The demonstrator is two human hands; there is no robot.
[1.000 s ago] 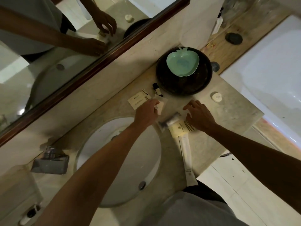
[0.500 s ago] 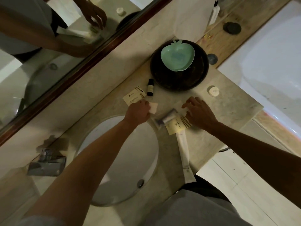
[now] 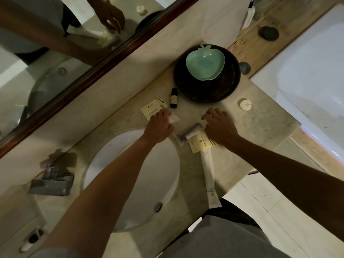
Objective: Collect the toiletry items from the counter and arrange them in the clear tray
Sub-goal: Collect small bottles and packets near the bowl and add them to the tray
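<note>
Left hand (image 3: 158, 126) pinches small white packet (image 3: 174, 119) on tabletop (image 3: 260, 116), near dark bottle (image 3: 173, 98). Right hand (image 3: 219, 126), fingers relaxed, rests beside grey tube (image 3: 189, 134) and cream sachet (image 3: 202, 144).

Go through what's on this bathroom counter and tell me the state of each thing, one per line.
Small dark bottle: lying flat, capped.
Green apple-shaped dish: empty, sitting in round black tray.
Long white sachet: flat, overhanging counter edge.
Left hand: gripping small white packet.
Right hand: fingers spread, resting on counter.
</note>
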